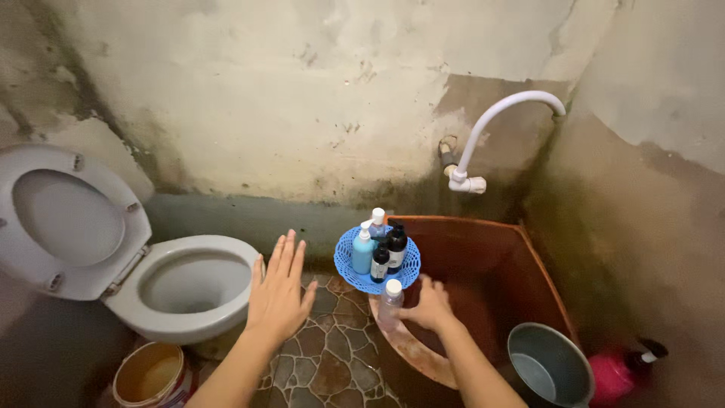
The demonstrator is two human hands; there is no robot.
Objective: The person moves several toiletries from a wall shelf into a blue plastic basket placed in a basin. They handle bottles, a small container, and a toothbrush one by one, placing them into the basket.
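Note:
My left hand (278, 291) hovers flat and open above the stone-pattern floor, between the toilet bowl (189, 291) and the blue basket (347, 261), touching nothing. My right hand (430, 306) is closed around a clear bottle with a white cap (390, 304), held upright at the rim of the brown water tub (483, 257). The round blue basket sits on the tub's corner and holds several bottles: a light blue pump bottle (363, 249), two dark bottles (389, 253) and a white-capped one behind.
A white curved tap (483, 136) sticks out of the stained wall above the tub. The toilet lid (64, 219) is raised. A grey pail (549, 366) and a pink bottle (615, 372) stand at lower right, an orange bucket (147, 375) at lower left.

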